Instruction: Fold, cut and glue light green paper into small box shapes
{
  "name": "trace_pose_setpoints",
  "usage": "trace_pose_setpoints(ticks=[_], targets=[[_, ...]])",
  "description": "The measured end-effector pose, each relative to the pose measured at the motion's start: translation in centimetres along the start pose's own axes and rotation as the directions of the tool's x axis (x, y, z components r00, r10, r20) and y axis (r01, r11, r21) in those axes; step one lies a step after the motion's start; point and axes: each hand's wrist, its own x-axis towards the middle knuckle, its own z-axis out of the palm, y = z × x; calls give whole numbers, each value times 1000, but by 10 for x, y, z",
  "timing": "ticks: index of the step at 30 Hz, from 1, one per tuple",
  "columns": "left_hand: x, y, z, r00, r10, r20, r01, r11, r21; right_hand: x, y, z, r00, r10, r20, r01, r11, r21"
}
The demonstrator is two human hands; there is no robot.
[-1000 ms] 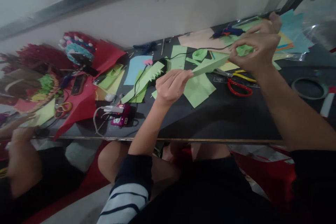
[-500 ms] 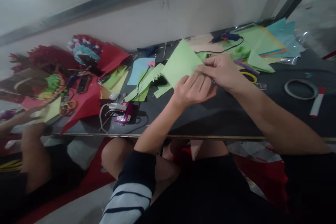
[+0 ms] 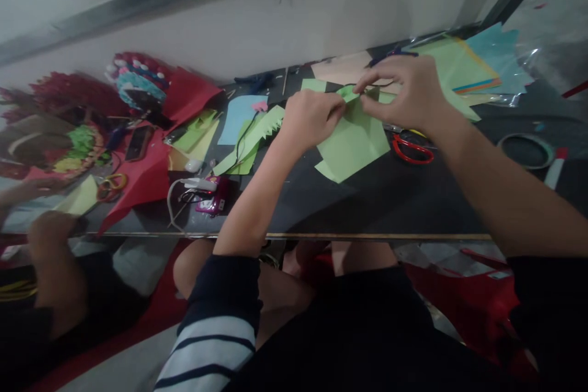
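My left hand (image 3: 310,116) is closed in a pinch at the upper edge of a light green paper sheet (image 3: 356,147), where a small green folded paper piece (image 3: 350,94) shows at the fingertips. My right hand (image 3: 408,89) has thumb and index finger bent together at the right end of that folded piece. Its other fingers curl behind. Below the hands the sheet spreads over the dark table, and the hands hide part of its top. Close to its right edge lie red-handled scissors (image 3: 413,150).
Zigzag-cut green paper (image 3: 257,138) and blue paper (image 3: 233,121) lie to the left, near a purple power socket (image 3: 214,197). A tape roll (image 3: 526,152) and marker (image 3: 555,168) sit at right. A co-worker's hand (image 3: 50,229) is at far left beside yellow-handled scissors (image 3: 111,187).
The green paper held up as a diamond has come down and right, over the table. My left hand moved up and slightly left, my right hand up and right. Red-handled scissors now show.
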Motion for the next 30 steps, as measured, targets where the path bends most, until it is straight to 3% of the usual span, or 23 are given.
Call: trace_pose_setpoints(ticks=[4,10,21,26,30], targets=[[-4,16,-1,999,-15,30,13,999,46,-3,-5,9,997,-71,-40,62,979,-194],[-2,25,3,996,-73,56,70,996,54,-4,-2,11,989,-141,-44,125,956,-266],[-3,17,16,998,39,49,-43,995,94,-3,27,-3,989,-139,-58,117,950,-289],[-8,-4,12,1000,23,-9,-23,1000,11,-8,55,-20,987,-40,-155,-12,947,-320],[-10,-16,6,1000,9,-23,-9,1000,-4,-13,39,-20,967,-81,-242,-1,947,-322]])
